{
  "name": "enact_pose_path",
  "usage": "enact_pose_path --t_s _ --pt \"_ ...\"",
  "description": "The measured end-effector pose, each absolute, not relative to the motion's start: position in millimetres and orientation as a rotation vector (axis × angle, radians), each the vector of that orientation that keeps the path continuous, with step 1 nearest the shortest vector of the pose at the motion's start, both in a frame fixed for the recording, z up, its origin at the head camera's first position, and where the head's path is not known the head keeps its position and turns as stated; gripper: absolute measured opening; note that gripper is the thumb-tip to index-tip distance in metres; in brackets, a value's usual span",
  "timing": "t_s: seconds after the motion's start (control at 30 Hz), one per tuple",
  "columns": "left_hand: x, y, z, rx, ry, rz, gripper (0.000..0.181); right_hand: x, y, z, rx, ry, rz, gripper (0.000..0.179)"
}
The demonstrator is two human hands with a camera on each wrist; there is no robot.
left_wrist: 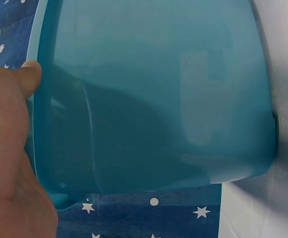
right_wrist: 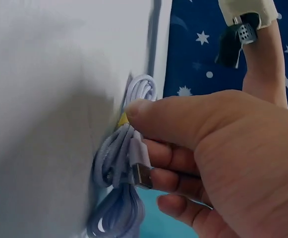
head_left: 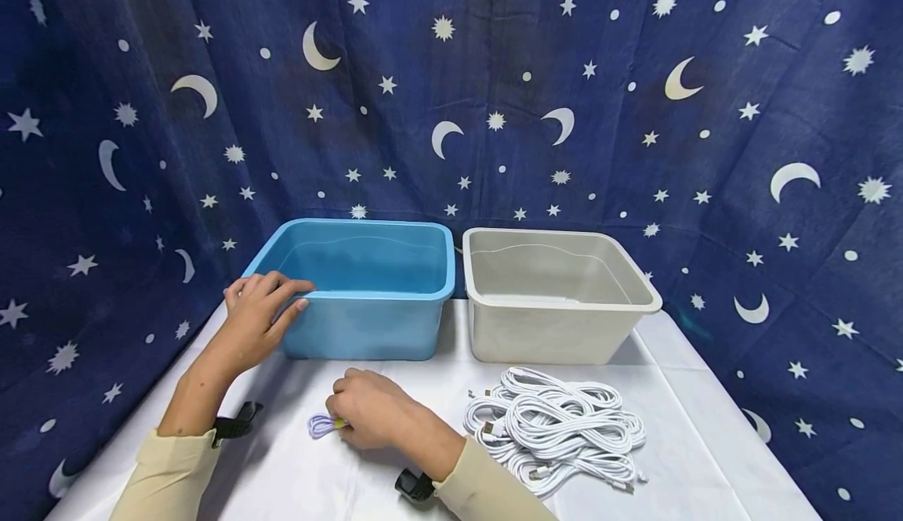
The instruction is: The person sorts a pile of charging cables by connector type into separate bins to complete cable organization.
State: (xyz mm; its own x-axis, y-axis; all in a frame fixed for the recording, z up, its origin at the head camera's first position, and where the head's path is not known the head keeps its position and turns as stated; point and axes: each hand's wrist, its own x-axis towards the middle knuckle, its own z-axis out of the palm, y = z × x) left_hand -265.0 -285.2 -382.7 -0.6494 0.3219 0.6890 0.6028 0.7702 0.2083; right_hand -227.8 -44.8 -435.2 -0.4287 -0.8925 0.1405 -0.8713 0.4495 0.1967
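My left hand (head_left: 255, 319) grips the front rim of a blue plastic bin (head_left: 367, 329) near its left corner. Its fingers go over the rim and the thumb lies against the outer wall, as the left wrist view also shows. On the white cloth in front of this bin, my right hand (head_left: 374, 410) pinches a coiled lilac USB cable (head_left: 320, 425). In the right wrist view, the thumb presses the cable (right_wrist: 113, 156) beside a yellow tie (right_wrist: 123, 119), and a metal USB plug (right_wrist: 142, 175) sticks out by the fingers. Part of the coil is hidden by the hand.
A grey-beige bin (head_left: 543, 337) stands right of the blue one. In front of it lies a tangled pile of white USB cables (head_left: 564, 427), just right of my right forearm. A dark blue curtain (head_left: 494, 74) with stars and moons surrounds the white-covered table (head_left: 705, 443).
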Motion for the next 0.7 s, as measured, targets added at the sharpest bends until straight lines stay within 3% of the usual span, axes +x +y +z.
enact_pose_path --t_s 0.7 --pt "-263.6 -285.3 -383.7 -0.672 -2.323 -0.577 0.021 -220.1 -50.9 -439.3 1.565 -2.537 -0.088 0.02"
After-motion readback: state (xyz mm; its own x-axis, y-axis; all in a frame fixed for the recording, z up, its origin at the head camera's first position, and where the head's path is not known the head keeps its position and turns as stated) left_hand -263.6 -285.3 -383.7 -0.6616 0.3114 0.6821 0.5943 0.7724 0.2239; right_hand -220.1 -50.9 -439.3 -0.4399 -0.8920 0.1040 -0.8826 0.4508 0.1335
